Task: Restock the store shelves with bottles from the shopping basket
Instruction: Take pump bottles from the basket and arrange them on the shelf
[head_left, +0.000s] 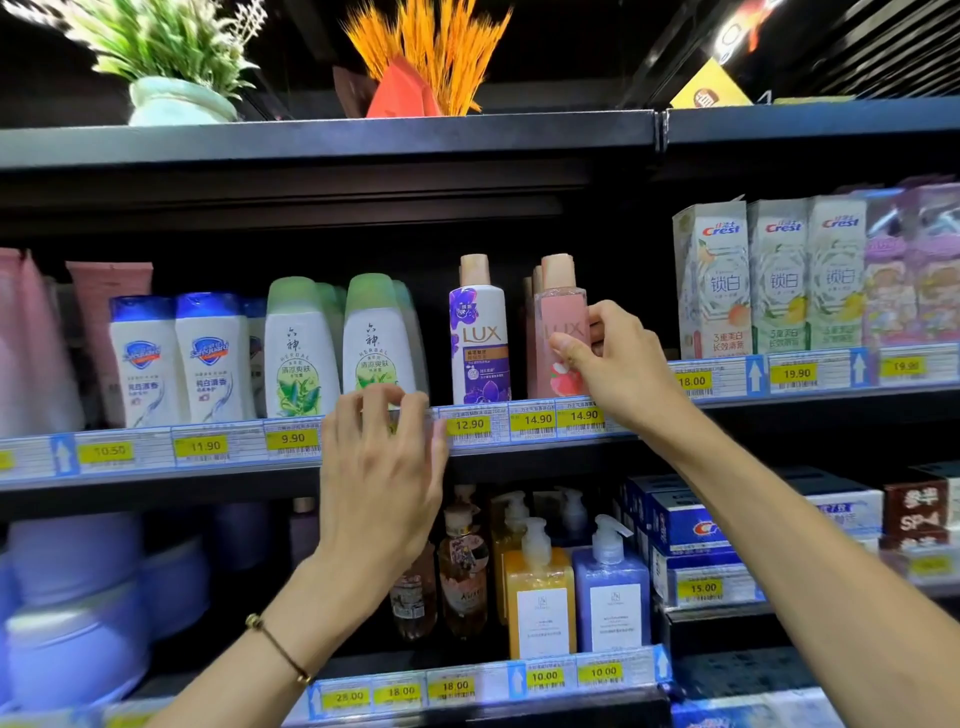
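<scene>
Pink LUX bottle (563, 332) is pinched upright on the shelf (156, 480) by the right hand (618, 358), prob for facing it forward, while the left hand (384, 457) is rested loosely curled, empty, on the shelf lip down-left of it.

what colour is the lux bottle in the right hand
The Lux bottle is pink with a peach cap, head view.

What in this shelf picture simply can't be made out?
Head view:
- Shopping basket: outside the frame.
- Pink Lux bottle: label partly covered by the right hand.
- Price tag: almost wholly hidden under the left hand.
- Lower-left jars: blurred, labels unreadable.
</scene>
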